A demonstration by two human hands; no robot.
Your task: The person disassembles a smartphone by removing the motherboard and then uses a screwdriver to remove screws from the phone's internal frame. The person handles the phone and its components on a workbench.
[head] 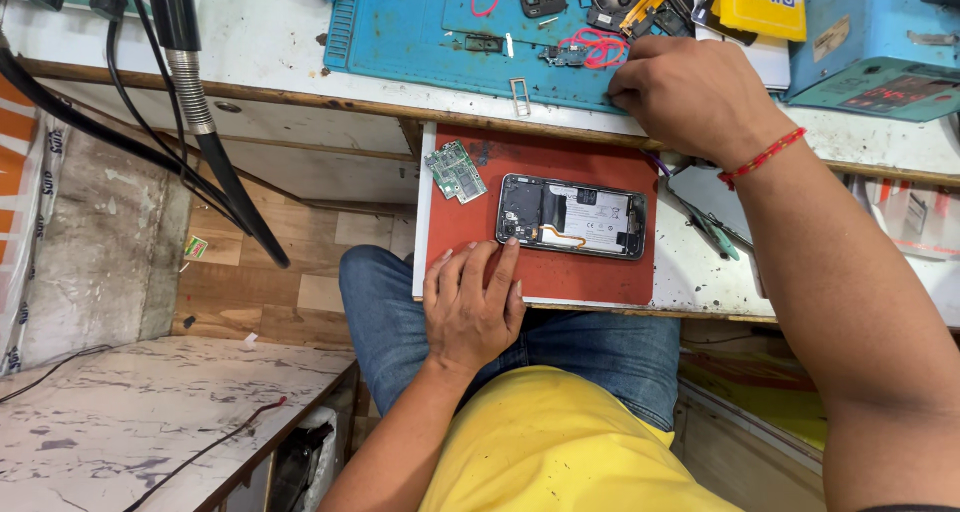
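Observation:
An opened phone (pixel 572 216) with its back off lies on a red mat (pixel 560 272) on a pulled-out white drawer board. My left hand (pixel 470 302) rests flat on the mat's near-left part, fingertips touching the phone's lower-left corner. My right hand (pixel 690 97) is up on the blue work mat (pixel 400 42), fingers curled down at its front edge near a small part and pink bands (pixel 597 47); what it pinches is hidden. A green circuit board (pixel 456 170) lies at the red mat's far-left corner.
A small metal frame (pixel 520 94) lies at the bench edge. Tweezers and tools (pixel 712 227) sit right of the red mat. A blue machine (pixel 870 42) stands far right, a yellow box (pixel 762 0) beside it. A black hose (pixel 215 142) hangs at left.

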